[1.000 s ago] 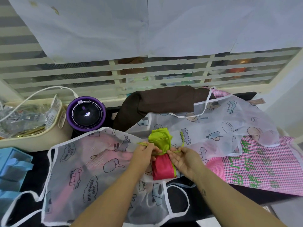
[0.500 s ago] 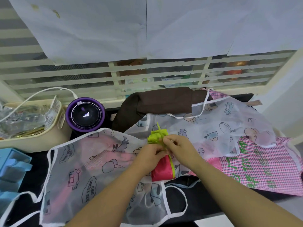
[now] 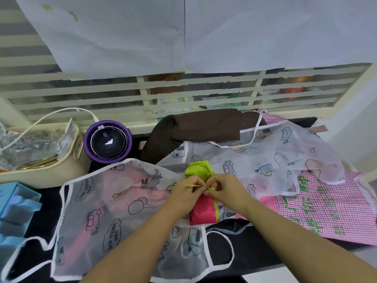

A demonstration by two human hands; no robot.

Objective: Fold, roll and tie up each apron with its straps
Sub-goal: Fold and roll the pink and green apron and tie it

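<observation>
Left hand (image 3: 184,196) and right hand (image 3: 226,190) both pinching green strap (image 3: 188,185) across rolled pink-and-green apron (image 3: 202,212), lying on sheer printed apron (image 3: 98,201) (mid-table); cream basket (image 3: 40,173) at left holding plastic packets (image 3: 30,146).

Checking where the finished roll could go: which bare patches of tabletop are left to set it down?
Bare black tabletop shows at the front, between the sheer apron's strap loop and the pink checked apron, and beside the blue box. Behind, aprons, brown cloth and basket crowd it.
</observation>
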